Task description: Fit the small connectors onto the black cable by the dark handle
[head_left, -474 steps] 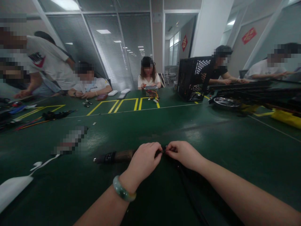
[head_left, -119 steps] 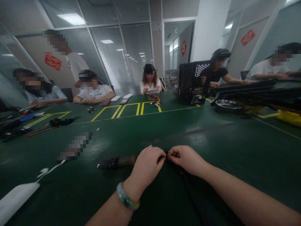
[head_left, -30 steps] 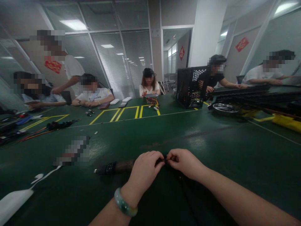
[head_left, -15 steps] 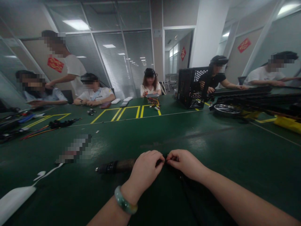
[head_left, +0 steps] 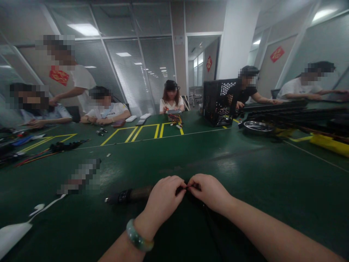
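A dark cylindrical electric screwdriver [head_left: 137,195] lies on the green tabletop, its metal tip pointing left. My left hand [head_left: 167,193], with a jade-coloured bangle on the wrist, covers its rear end, and the fingers are closed in a pinch there. Against those fingertips, my right hand [head_left: 208,191] is pinched too, on what looks like the end of a dark cable [head_left: 211,227]. This cable runs from under the right hand toward the near edge of the view. The small piece between both sets of fingertips is mostly hidden.
A pixelated phone-like object [head_left: 80,176] with a white cord lies left. Dark parts with coloured wires [head_left: 58,146] are farther left. A black computer case [head_left: 218,102] stands beyond, near a round dark-rimmed part [head_left: 257,126]. Several people are around the far side of the table [head_left: 152,156].
The whole view has shifted slightly, so things appear farther left. Both hands stay pinched together at the screwdriver's rear end; the small gold-coloured bit between the fingertips is now less visible.
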{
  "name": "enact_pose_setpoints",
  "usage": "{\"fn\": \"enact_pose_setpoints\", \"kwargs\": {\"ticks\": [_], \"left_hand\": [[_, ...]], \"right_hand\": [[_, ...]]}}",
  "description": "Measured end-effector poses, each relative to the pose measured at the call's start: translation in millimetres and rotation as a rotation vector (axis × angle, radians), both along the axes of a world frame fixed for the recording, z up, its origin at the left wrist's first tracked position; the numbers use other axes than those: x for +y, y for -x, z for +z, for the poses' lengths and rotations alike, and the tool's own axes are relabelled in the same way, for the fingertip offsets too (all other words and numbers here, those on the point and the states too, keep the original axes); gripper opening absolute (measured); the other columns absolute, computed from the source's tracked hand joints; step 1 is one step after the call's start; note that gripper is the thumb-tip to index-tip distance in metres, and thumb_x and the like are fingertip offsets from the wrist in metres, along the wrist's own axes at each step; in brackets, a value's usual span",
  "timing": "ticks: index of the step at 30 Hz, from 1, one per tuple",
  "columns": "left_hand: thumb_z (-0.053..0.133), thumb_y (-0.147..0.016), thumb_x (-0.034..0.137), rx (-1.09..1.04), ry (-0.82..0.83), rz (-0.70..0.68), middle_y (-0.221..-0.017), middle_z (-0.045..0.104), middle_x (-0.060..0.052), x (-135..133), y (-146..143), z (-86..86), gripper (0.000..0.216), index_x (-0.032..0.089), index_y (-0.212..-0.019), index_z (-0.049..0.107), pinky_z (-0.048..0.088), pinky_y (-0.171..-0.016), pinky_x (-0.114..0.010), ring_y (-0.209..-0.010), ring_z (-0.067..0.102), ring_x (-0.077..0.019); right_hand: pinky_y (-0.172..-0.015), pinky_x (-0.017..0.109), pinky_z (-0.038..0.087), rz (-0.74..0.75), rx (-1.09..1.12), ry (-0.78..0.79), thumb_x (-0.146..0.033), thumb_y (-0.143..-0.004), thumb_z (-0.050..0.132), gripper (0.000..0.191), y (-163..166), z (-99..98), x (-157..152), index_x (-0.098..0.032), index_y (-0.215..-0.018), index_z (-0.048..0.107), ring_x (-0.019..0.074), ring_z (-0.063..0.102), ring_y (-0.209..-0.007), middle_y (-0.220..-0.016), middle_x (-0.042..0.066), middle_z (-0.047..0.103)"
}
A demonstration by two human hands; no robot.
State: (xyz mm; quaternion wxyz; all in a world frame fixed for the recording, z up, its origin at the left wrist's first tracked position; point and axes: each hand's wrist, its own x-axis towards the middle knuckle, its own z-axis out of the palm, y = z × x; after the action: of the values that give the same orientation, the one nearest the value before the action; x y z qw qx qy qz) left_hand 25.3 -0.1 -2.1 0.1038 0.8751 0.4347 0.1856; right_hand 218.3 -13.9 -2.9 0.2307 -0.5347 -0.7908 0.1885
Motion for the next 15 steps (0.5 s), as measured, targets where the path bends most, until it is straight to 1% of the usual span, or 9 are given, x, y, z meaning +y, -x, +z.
{"fn": "enact_pose_setpoints", "kwargs": {"ticks": [3,6,15], "left_hand": [[0.059,-0.084,0.022,-0.003,0.001,-0.009,-0.097,0.064,-0.001,0.7,0.9,-1.1,0.009,0.023,-0.092,0.063,0.044,-0.086,-0.034,-0.091,0.059,-0.0193],[0.059,-0.084,0.021,-0.001,0.008,-0.016,-0.099,0.064,0.000,1.6,1.5,-1.7,0.010,0.023,-0.093,0.063,0.044,-0.087,-0.034,-0.092,0.058,-0.0191],[0.057,-0.086,0.022,0.022,0.004,-0.001,-0.095,0.064,0.001,-2.1,-0.9,3.8,0.010,0.025,-0.093,0.063,0.043,-0.082,-0.034,-0.088,0.058,-0.0188]], "right_hand": [[-0.061,0.021,0.041,-0.011,0.062,0.051,-0.024,-0.083,0.058,0.013,0.1,-3.0,0.0,-0.024,-0.087,0.071,0.0140,0.061,-0.071,-0.079,-0.001,0.069],[-0.059,0.021,0.041,-0.022,0.098,0.100,-0.027,-0.082,0.059,0.013,-0.1,-3.8,-0.8,-0.024,-0.087,0.071,0.0138,0.062,-0.070,-0.079,-0.001,0.070],[-0.061,0.021,0.043,-0.029,0.125,0.147,-0.030,-0.084,0.058,0.015,-2.1,-2.9,0.8,-0.023,-0.087,0.072,0.0145,0.064,-0.071,-0.081,0.000,0.071]]}}
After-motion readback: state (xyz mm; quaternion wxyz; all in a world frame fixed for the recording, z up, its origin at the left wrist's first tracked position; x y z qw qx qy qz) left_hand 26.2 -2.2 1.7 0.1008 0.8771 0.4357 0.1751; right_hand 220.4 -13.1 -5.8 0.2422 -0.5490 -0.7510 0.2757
